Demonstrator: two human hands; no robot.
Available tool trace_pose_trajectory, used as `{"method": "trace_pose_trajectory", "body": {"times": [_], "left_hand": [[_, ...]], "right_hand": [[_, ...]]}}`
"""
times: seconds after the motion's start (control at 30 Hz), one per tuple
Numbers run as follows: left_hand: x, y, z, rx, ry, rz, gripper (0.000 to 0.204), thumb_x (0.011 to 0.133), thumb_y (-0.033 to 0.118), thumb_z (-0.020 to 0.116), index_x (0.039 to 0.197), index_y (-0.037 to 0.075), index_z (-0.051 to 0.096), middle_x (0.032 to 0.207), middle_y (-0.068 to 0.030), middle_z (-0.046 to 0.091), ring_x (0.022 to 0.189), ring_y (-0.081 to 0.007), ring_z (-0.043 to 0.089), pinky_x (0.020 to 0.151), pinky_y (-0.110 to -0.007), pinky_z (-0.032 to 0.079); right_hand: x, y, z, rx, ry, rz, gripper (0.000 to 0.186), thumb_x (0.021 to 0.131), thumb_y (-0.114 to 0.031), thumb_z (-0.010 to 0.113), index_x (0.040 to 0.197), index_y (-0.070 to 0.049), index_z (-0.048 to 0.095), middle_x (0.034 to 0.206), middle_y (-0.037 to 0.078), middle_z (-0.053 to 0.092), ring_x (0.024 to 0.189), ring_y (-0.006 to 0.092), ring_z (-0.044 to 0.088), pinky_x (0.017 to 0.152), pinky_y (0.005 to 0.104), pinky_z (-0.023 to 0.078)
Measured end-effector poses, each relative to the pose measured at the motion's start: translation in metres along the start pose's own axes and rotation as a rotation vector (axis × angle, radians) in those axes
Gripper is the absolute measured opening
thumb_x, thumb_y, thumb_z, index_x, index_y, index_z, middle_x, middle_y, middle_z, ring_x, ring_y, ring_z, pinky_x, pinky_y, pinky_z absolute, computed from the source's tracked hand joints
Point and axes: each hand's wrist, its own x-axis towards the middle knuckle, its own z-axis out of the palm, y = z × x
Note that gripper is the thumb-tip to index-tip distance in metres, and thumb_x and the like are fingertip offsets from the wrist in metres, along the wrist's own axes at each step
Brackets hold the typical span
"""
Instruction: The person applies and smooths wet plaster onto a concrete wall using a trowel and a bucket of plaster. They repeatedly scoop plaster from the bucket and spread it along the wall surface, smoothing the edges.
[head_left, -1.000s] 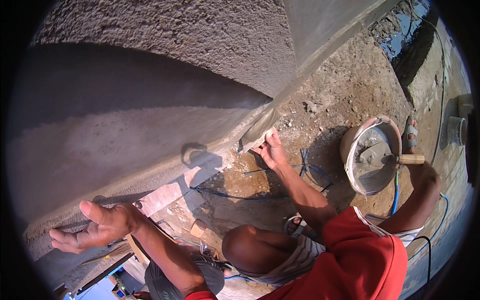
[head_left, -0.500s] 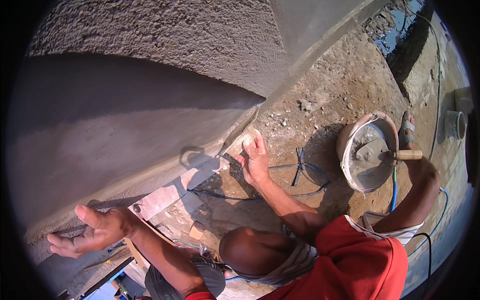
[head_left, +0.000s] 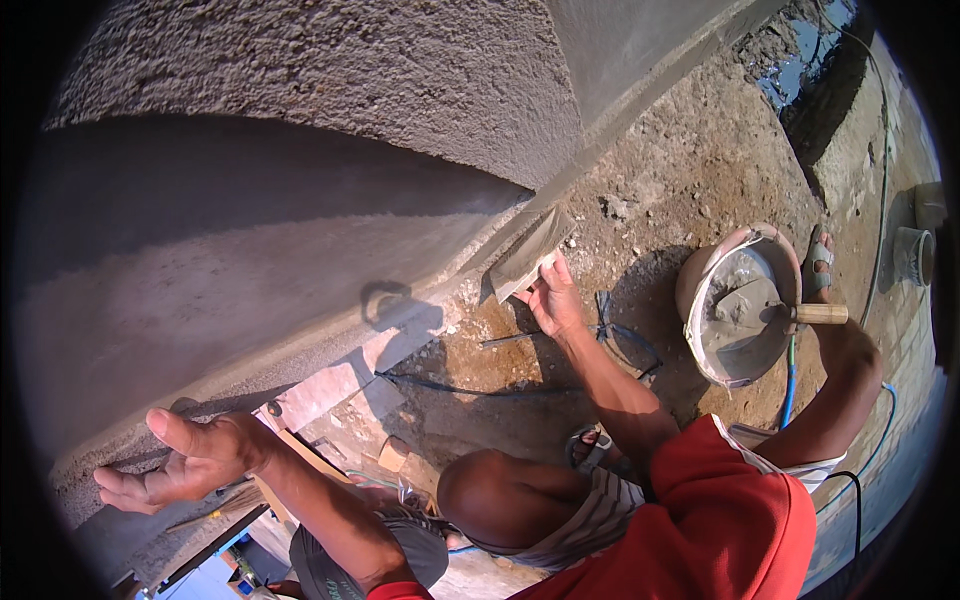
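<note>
My right hand [head_left: 553, 298] grips a flat, thin, grey, mortar-smeared rectangular plate [head_left: 531, 257], its thumb and fingers at the near edge. The plate is held close to the foot of the plastered wall [head_left: 250, 280]; I cannot tell whether it touches. My left hand [head_left: 180, 465] is at the far left, palm up and fingers spread, with nothing in it, near the wall's lower edge. To the right stands a bucket [head_left: 690, 275] of wet grey mortar [head_left: 732, 345]. A trowel [head_left: 820, 312] with a wooden handle rests in it, blade in the mortar.
Between wall and bucket lies rubbly ground [head_left: 690, 150] with a dark strap [head_left: 480, 390]. A blue hose [head_left: 789, 390] runs past the bucket. A pale board [head_left: 320, 393] lies along the wall's foot. Farther right is a small pail [head_left: 912, 255]; my bent knee [head_left: 490, 495] is below.
My right hand has moved right and slightly up along the wall's foot, and the plate now shows its broad face. My left hand stays almost where it was.
</note>
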Motion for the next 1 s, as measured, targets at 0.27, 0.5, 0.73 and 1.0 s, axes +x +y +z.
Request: {"method": "trace_pose_trajectory", "body": {"times": [0.27, 0.5, 0.73, 1.0], "left_hand": [[0.001, -0.001, 0.001, 0.004, 0.007, 0.014, 0.068, 0.080, 0.035, 0.066, 0.131, -0.003, 0.040, 0.138, -0.0214, 0.028, 0.133, -0.0306, 0.019, 0.106, -0.044, 0.020], [0.000, -0.005, -0.001, 0.014, -0.011, 0.038, 0.066, 0.080, 0.034, 0.066, 0.130, -0.002, 0.041, 0.137, -0.0213, 0.028, 0.134, -0.0305, 0.018, 0.106, -0.045, 0.020], [0.000, 0.004, 0.003, -0.040, 0.022, -0.024, 0.066, 0.080, 0.033, 0.066, 0.131, 0.000, 0.041, 0.137, -0.0218, 0.027, 0.134, -0.0307, 0.018, 0.105, -0.044, 0.021], [0.001, -0.007, 0.001, 0.032, -0.011, 0.045, 0.069, 0.079, 0.036, 0.066, 0.132, 0.000, 0.040, 0.137, -0.0218, 0.028, 0.133, -0.0308, 0.021, 0.105, -0.046, 0.020]], "right_hand": [[0.019, 0.015, 0.005, -0.021, 0.055, -0.019, 0.045, 0.093, -0.012, 0.050, 0.135, -0.019, 0.035, 0.123, 0.008, 0.050, 0.107, 0.0253, 0.055, 0.080, 0.0504, 0.054], [-0.005, 0.026, 0.037, -0.016, -0.007, -0.041, 0.046, 0.092, -0.009, 0.051, 0.135, -0.016, 0.034, 0.121, 0.005, 0.052, 0.106, 0.0221, 0.056, 0.080, 0.0470, 0.054], [-0.054, 0.028, 0.063, -0.078, -0.196, 0.091, 0.052, 0.089, -0.015, 0.059, 0.135, -0.012, 0.034, 0.122, 0.003, 0.052, 0.109, 0.0178, 0.054, 0.086, 0.0377, 0.050], [-0.046, 0.030, -0.014, -0.078, -0.026, 0.171, 0.052, 0.091, -0.016, 0.055, 0.137, -0.016, 0.032, 0.125, 0.002, 0.050, 0.110, 0.0186, 0.052, 0.087, 0.0398, 0.050]]}}
